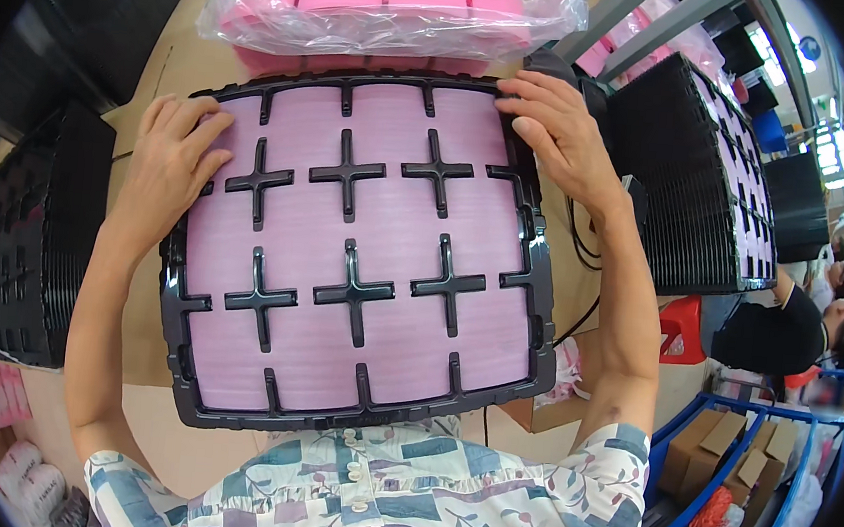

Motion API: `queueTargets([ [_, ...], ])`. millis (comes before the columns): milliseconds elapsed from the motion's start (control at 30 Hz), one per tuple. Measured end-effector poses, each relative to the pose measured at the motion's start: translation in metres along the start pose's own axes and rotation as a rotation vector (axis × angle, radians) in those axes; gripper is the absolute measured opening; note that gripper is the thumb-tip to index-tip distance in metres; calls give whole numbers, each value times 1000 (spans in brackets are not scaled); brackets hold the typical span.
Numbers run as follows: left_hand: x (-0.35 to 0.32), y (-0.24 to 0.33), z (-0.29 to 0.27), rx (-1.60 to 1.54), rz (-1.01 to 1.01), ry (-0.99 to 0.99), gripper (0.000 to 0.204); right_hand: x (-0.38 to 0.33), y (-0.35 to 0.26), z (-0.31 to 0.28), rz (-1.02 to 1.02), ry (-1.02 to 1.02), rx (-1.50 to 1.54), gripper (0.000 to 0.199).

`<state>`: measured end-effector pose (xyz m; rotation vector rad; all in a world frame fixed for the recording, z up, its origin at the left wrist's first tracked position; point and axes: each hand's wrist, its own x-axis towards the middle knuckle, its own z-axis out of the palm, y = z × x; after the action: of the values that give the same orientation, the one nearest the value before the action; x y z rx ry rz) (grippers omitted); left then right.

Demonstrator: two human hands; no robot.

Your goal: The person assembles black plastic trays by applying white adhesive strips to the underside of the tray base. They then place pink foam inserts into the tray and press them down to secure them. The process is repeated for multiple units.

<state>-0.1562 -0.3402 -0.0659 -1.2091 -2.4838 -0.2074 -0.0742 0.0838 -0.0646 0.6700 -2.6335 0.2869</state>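
A black tray [171, 292] lies on the table [183, 67] in front of the person. Pink foam [302, 253] fills all its boxes, with black crosses between them. The left hand [172, 156] lies flat on the tray's left top corner, fingers open. The right hand [555, 125] presses the right top corner, fingers bent but holding nothing. A clear bag [394, 10] of pink foam sits behind the tray. Stacks of black trays [691, 177] stand on the right.
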Motion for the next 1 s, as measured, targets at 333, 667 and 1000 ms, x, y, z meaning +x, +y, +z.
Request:
queueTargets([
  [333, -11, -1, -10, -95, -53, -6, 29, -18, -14, -9, 185, 86, 330, 33],
  [667, -142, 125, -70, -389, -331, 116, 40, -56, -112, -42, -81, -74, 166, 43],
  [1000, -176, 152, -69, -168, -149, -112, 65, -155, -178, -60, 182, 133, 185, 53],
])
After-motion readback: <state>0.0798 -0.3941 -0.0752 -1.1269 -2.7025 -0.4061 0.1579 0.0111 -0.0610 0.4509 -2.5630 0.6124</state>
